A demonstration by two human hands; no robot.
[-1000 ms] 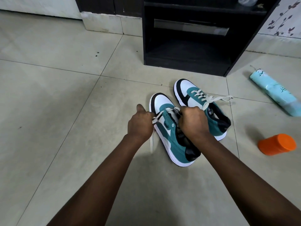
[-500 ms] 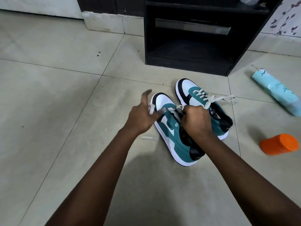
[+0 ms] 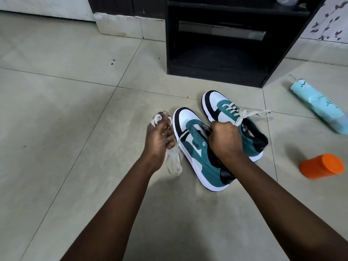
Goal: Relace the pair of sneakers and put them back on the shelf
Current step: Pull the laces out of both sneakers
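Your left grip point(image 3: 159, 136) pinches the loose lace point(image 3: 174, 162) left of the sneaker point(image 3: 197, 147), whose tongue your right grip point(image 3: 225, 142) clutches at frame center.

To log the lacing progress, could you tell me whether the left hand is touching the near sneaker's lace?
Touching: the head view shows the left hand pinching the lace.

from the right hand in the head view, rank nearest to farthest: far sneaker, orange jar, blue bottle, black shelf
1. Far sneaker: right beside the right hand, just beyond it.
2. Orange jar: on the floor off to the right.
3. Black shelf and blue bottle: shelf ahead, bottle far right; too close to call.
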